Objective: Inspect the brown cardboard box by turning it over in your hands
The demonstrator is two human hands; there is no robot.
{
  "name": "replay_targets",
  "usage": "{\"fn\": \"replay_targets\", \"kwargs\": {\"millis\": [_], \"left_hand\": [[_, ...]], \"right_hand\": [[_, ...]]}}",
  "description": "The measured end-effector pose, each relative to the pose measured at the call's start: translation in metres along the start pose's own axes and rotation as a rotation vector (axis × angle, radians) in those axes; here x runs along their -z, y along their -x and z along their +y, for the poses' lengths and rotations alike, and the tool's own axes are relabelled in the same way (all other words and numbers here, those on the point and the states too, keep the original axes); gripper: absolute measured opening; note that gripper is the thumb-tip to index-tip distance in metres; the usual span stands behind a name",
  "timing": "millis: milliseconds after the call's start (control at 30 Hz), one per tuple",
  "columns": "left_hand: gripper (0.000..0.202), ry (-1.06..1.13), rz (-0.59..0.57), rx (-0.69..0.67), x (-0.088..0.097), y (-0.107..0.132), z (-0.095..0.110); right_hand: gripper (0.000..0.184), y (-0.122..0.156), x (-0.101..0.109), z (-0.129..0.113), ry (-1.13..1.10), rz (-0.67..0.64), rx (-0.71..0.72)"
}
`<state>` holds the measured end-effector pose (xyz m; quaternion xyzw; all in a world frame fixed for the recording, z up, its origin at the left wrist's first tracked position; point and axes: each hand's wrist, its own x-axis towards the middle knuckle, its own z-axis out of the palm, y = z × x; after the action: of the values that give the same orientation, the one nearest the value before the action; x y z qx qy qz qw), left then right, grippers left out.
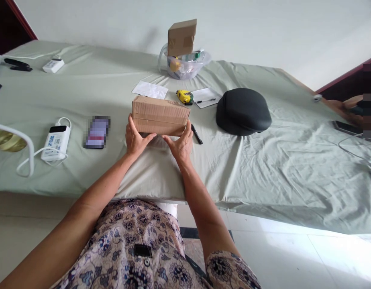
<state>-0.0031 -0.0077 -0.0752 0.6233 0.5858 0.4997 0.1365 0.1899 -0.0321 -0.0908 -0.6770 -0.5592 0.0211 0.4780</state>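
Between my two hands is a brown cardboard box (160, 116), held just above the cloth or resting on it; I cannot tell which. My left hand (137, 138) grips its left end, the thumb along the lower near edge. My right hand (181, 142) holds the right end in the same way, thumb pointing inward. A black marker (196, 134) lies just right of my right hand. Behind the box are a yellow tape measure (184, 97), a white paper (149, 90) and a second paper (205, 97) with a pen (208, 100) on it.
A clear plastic basket (185, 70) at the back holds assorted items and another cardboard box (182, 38). To the right sits a black case (244, 111). A phone (97, 132) and a white power bank (56, 142) with a cable lie left. Another person's hand (354, 106) shows at far right.
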Motion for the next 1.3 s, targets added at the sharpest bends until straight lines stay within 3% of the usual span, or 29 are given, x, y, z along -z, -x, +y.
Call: {"fn": "replay_targets", "kwargs": {"millis": [200,333,533,633,833,1067,1200,1300], "left_hand": [[0.128,-0.022,0.034,0.003,-0.001,0.001,-0.001],[0.125,-0.025,0.060,-0.015,0.000,-0.002,-0.008],[0.095,0.016,0.104,-0.068,0.004,-0.010,-0.017],[0.081,0.029,0.135,-0.101,0.008,-0.014,-0.017],[0.064,0.046,0.176,-0.132,0.016,-0.018,-0.014],[0.049,0.085,0.168,-0.094,0.014,-0.020,-0.019],[0.023,0.069,0.146,-0.034,0.014,-0.022,-0.018],[0.017,0.053,0.122,0.047,0.014,-0.023,-0.015]], "right_hand": [[0.111,0.002,0.002,-0.011,0.026,-0.056,-0.084],[0.096,-0.002,0.002,-0.001,0.002,-0.038,-0.015],[0.060,-0.012,0.006,0.012,-0.173,0.000,0.039],[0.050,-0.017,0.014,0.011,-0.247,0.036,0.053],[0.047,-0.019,0.027,0.007,-0.250,0.130,0.050],[0.036,-0.019,0.020,0.007,-0.389,0.183,-0.025],[0.034,-0.021,0.016,0.010,-0.391,0.171,-0.047],[0.028,-0.022,0.014,0.014,-0.392,0.096,-0.091]]}}
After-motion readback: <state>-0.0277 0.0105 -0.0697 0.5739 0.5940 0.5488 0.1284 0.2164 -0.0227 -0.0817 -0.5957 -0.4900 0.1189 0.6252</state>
